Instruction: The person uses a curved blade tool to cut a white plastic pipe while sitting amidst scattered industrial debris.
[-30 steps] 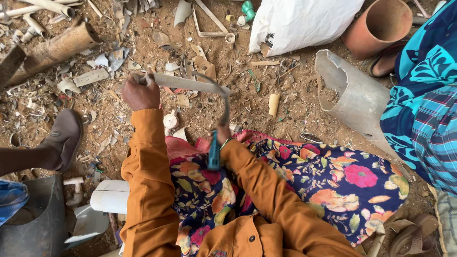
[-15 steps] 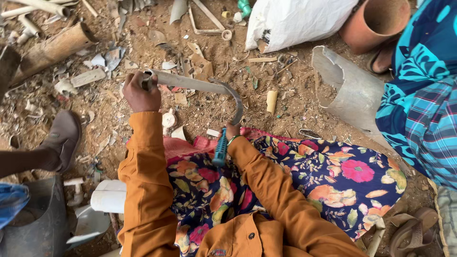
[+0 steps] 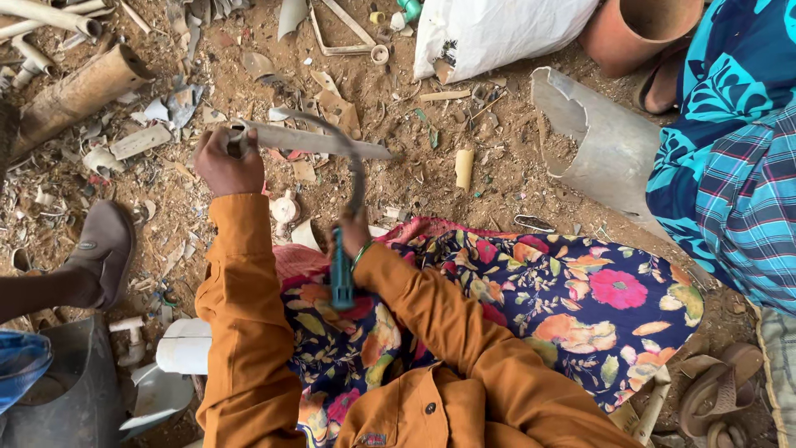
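My left hand (image 3: 226,163) grips one end of a long flat grey plastic strip (image 3: 319,141), held level above the littered dirt. My right hand (image 3: 352,235) is closed around a curved-bladed cutting tool with a teal handle (image 3: 342,280). Its thin blade (image 3: 357,181) rises from my fist and meets the strip near its right end. Both arms wear orange sleeves, and a floral cloth (image 3: 580,307) covers my lap below them.
A broken grey pipe (image 3: 599,143), a white sack (image 3: 497,33) and a terracotta pipe (image 3: 632,31) lie ahead on the right. Another person in blue patterned clothes (image 3: 734,166) sits at right. At left are someone's shoe (image 3: 101,249), a brown pipe (image 3: 76,93) and a white pipe piece (image 3: 186,345).
My right hand has drawn the teal-handled tool back toward my lap, and the blade has slid left along the strip. My left hand keeps its grip on the strip.
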